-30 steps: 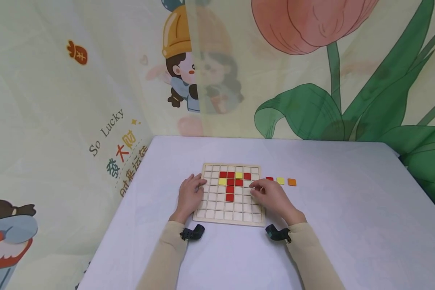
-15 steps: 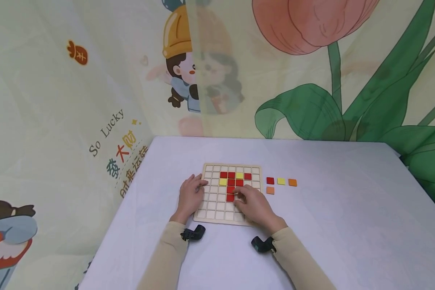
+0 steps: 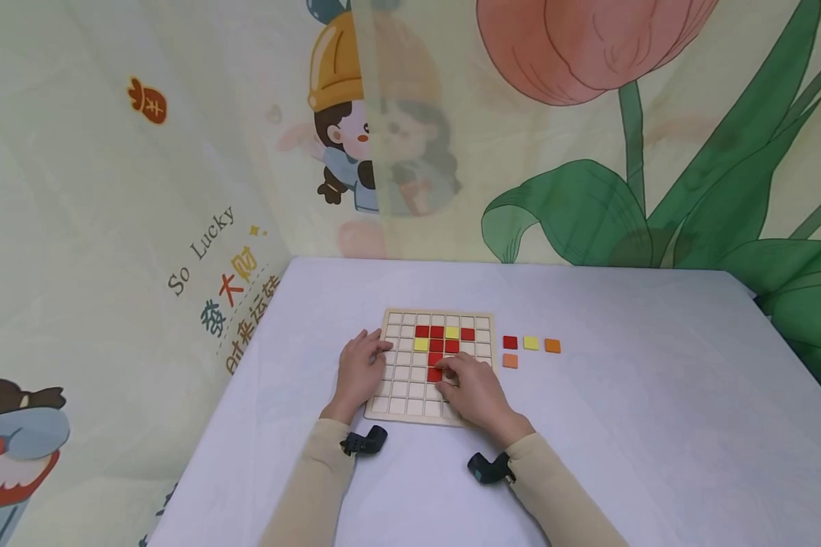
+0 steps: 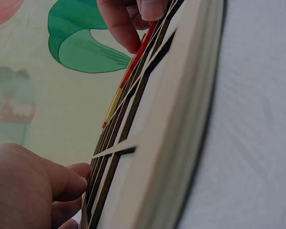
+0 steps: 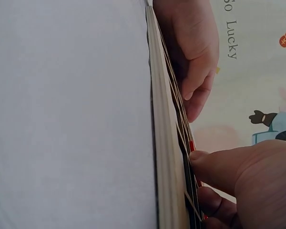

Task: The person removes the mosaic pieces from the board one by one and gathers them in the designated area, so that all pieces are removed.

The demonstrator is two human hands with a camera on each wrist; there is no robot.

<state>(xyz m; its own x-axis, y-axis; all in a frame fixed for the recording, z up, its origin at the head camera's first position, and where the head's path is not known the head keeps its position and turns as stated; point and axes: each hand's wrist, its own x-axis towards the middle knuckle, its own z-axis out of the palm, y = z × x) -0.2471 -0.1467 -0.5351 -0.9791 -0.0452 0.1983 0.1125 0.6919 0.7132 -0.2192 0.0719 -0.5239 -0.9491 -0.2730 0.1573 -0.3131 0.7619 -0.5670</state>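
In the head view a wooden grid board (image 3: 407,406) lies on the table, holding red and yellow square tiles. The person's left hand (image 3: 362,372) rests on the board's left edge, its fingers relaxed at the rim. The right hand (image 3: 475,391) is over the lower middle of the board, thumb and index finger at the lowest red tile (image 3: 434,374). In the left wrist view these fingertips meet at a red tile (image 4: 142,52), apparently pinching it. The right wrist view shows the right thumb (image 5: 212,164) low on the grid, and the left hand (image 5: 193,52) beyond it.
Right of the board lie loose tiles: a red one (image 3: 510,343), a yellow one (image 3: 530,343), an orange one (image 3: 553,346) and a lighter orange one (image 3: 510,361). The white table (image 3: 657,425) reaches a printed curtain (image 3: 561,205) behind and at the left.
The right hand has moved left from the board's right side to the lowest red tile, uncovering loose tiles at the right. Over the last half second it shifted only slightly. The left hand stays put.
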